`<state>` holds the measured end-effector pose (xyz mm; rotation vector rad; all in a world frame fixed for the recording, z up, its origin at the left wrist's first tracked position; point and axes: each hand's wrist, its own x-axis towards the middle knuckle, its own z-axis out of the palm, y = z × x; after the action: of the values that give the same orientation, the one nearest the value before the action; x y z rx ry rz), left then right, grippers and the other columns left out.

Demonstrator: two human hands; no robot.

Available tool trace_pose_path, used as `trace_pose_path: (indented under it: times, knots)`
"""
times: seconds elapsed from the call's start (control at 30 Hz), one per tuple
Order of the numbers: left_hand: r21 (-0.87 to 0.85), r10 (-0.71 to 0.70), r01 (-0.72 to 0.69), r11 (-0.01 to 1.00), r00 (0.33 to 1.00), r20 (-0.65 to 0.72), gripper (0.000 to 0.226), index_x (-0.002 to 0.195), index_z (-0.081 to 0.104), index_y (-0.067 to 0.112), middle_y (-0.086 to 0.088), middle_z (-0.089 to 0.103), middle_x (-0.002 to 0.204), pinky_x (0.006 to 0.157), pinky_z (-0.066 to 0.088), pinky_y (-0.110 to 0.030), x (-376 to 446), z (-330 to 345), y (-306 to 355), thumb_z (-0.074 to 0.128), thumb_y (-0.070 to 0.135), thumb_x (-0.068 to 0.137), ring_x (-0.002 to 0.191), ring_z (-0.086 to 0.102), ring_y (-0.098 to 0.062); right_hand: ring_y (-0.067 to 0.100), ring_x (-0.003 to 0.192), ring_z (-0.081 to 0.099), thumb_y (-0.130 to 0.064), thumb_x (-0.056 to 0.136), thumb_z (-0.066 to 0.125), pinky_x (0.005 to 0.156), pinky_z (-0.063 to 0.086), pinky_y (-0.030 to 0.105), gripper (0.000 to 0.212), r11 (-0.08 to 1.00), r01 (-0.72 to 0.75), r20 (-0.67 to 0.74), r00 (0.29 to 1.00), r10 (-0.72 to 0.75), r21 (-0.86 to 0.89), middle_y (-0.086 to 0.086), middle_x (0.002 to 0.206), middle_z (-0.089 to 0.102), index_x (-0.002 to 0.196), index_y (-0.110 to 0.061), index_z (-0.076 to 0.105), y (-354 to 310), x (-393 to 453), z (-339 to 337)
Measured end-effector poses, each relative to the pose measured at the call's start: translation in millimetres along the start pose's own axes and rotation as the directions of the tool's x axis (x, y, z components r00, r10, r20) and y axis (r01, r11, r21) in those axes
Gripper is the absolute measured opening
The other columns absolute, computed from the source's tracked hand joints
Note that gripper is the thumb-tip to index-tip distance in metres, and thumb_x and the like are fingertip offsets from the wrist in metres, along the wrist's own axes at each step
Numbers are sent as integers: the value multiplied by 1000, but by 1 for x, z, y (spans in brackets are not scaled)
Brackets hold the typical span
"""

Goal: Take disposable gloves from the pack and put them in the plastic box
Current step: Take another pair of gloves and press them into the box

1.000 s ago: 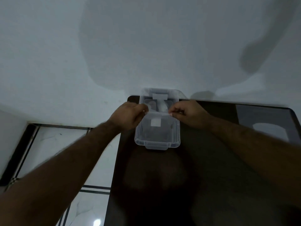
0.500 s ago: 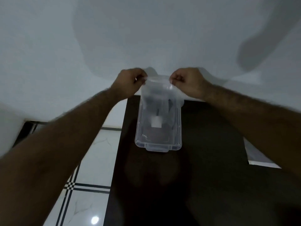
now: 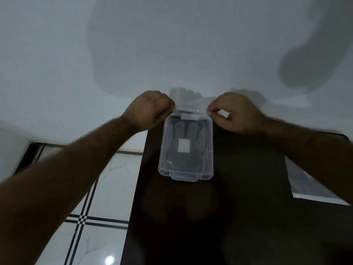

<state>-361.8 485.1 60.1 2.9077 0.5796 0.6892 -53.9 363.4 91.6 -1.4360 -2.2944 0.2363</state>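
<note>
One clear rectangular plastic box (image 3: 185, 169) sits on the dark worktop (image 3: 238, 188). One transparent disposable glove (image 3: 188, 134) with a white square patch lies spread over the box's opening. Two hands reach forward, arms extended: the left hand (image 3: 149, 111) and the right hand (image 3: 236, 113) each pinch a far corner of the glove at the box's far end.

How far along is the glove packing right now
Done: a clear glove already lies spread in the plastic box. In hand: left hand and right hand pinch its cuff corners at the far end. Left: letting go. The pack is not identifiable here.
</note>
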Motion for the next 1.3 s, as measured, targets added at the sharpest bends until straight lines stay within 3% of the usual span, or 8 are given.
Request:
trace_pose_path:
  times: [0.07, 0.23, 0.33, 0.43, 0.6, 0.8, 1.03, 1.3]
  knots:
    - [7, 46, -46, 999, 999, 9, 23, 105, 75, 5, -14, 77, 112, 82, 56, -46, -13, 13, 0, 64, 25, 107, 94, 71, -36, 12, 88, 62, -22, 97, 69, 82, 35, 19, 14, 1000, -14, 37, 999, 14, 0, 0, 96, 77, 102, -14, 80, 1, -9, 16]
    - [40, 56, -58, 998, 997, 57, 24, 111, 78, 8, -11, 74, 135, 101, 54, -48, -41, 42, 0, 67, 28, 105, 119, 70, -35, 21, 85, 65, -23, 96, 70, 80, 41, 27, 13, 999, 31, 103, 994, -27, -33, 2, 92, 76, 98, -13, 79, 4, -23, 59]
    - [54, 51, -56, 997, 995, 88, 31, 116, 80, 7, -10, 77, 130, 105, 53, -48, -53, 54, 2, 64, 31, 104, 123, 70, -34, 20, 84, 68, -30, 97, 63, 83, 49, 32, 23, 999, -11, 171, 985, 17, -34, 0, 91, 77, 96, -15, 80, 5, -27, 76]
    - [60, 72, -82, 995, 986, 148, 25, 110, 81, 10, -8, 78, 127, 108, 49, -47, -62, 65, 4, 69, 29, 102, 123, 69, -33, 18, 90, 70, -39, 98, 56, 91, 51, 39, 29, 993, -63, 294, 951, 91, -105, -4, 94, 78, 97, -21, 79, 1, -28, 89]
    - [119, 83, -119, 986, 959, 272, 24, 100, 80, 16, -5, 81, 117, 111, 45, -52, -67, 86, 10, 64, 34, 98, 121, 70, -33, 16, 97, 66, -47, 93, 36, 97, 49, 44, 43, 978, 0, 472, 876, 100, -206, -8, 101, 74, 100, -29, 75, 0, -34, 112]
    - [169, 70, -135, 976, 937, 341, 26, 87, 81, 15, -5, 80, 98, 115, 40, -54, -69, 96, 16, 64, 33, 95, 114, 71, -32, 18, 97, 64, -38, 99, 56, 102, 43, 41, 21, 950, 122, 568, 821, 66, -287, -6, 100, 73, 100, -29, 75, -2, -28, 124]
    - [158, 43, -144, 977, 857, 514, 25, 91, 82, 23, 4, 79, 101, 116, 28, -57, -68, 103, 31, 64, 40, 94, 122, 65, -25, 18, 107, 65, -43, 101, 61, 112, 41, 45, 22, 916, 202, 699, 707, 109, -347, -5, 111, 73, 116, -32, 74, -6, -22, 134]
    - [208, -97, -78, 975, 694, 713, 26, 100, 79, 31, 8, 74, 103, 113, 20, -56, -57, 99, 44, 61, 50, 100, 121, 61, -18, 20, 110, 67, -49, 103, 57, 117, 38, 50, 32, 922, 246, 843, 521, 135, -300, -2, 114, 74, 123, -28, 72, -13, -18, 140]
